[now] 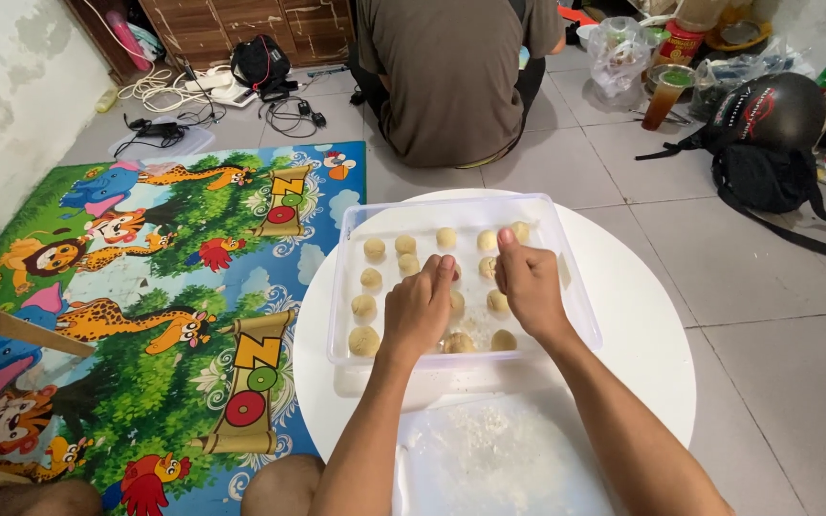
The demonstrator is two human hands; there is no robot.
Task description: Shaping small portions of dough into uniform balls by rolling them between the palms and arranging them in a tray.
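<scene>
A clear plastic tray [351, 287] sits on a round white table [642, 334] and holds several pale dough balls [375, 248]. Both my hands reach into the tray. My left hand [418, 311] hovers over the middle with fingers curled and the tips close together; what they pinch is hidden. My right hand [528, 282] is just beside it, fingertips pointing toward the far row of balls, touching or nearly touching one. A flat white sheet dusted with flour [499, 459] lies on the table nearest me.
A person in a brown shirt [451, 76] sits on the tiled floor beyond the table, back turned. A colourful animal play mat [145, 315] covers the floor at left. A black helmet and bag [767, 134], cables, bags and a drink lie around.
</scene>
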